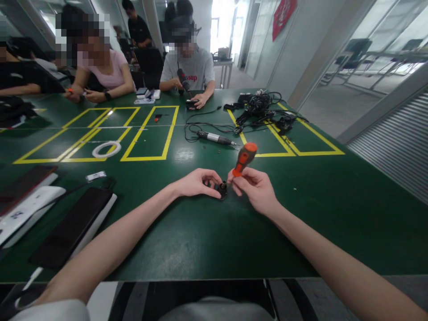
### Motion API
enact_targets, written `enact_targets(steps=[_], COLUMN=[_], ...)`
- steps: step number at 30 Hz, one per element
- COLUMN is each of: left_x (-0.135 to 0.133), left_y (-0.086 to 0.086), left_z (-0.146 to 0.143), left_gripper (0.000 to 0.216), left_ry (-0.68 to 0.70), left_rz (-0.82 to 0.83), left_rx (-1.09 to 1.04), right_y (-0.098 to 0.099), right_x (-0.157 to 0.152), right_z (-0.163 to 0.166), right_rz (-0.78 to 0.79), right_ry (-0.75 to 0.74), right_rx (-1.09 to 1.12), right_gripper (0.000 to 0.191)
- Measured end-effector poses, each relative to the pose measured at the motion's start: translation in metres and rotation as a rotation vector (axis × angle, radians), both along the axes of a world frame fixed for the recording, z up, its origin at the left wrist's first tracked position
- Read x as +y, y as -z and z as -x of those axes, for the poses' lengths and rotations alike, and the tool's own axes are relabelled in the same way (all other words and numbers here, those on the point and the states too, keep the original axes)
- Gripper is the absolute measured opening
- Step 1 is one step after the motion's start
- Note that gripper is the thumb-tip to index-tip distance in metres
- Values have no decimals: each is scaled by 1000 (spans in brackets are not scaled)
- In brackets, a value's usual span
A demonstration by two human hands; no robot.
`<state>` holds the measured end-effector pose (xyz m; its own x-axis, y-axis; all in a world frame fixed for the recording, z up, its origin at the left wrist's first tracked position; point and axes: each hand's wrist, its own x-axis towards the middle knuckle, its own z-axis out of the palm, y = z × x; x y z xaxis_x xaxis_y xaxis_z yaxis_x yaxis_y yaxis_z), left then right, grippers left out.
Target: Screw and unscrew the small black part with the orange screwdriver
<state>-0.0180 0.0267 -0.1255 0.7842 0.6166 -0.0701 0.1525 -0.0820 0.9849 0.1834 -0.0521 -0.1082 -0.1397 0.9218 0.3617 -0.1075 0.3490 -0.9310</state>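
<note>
My left hand point(197, 183) rests on the green table point(207, 240), its fingers closed around a small black part point(222, 189) that sits on the table. My right hand point(254, 189) grips a screwdriver with an orange and black handle point(244, 158). The handle points up and away from me; the tip goes down toward the small black part, between my two hands. The tip itself is hidden behind my fingers.
Black and white flat devices point(72, 225) lie at the near left. An electric screwdriver point(214, 138) with its cable, a tangle of black cables point(264, 111) and a white ring point(106, 149) lie farther out among yellow tape lines. Two people sit across the table.
</note>
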Motion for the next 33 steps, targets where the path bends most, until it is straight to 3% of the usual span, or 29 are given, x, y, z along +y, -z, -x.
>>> enact_targets(steps=[20,27,33], left_x=[6,6,3], left_y=[2,0,0], left_z=[6,6,5], left_gripper=[39,37,51], left_ry=[54,53,59], left_rz=[61,18,-20], left_rx=[5,16,21], right_y=[3,0,2], right_x=[0,-1,-2], right_z=[1,-1,0], right_rz=[32,39,40], right_ry=[-80,-35,-69], right_rx=[49,-9,7], right_gripper=[39,39,38])
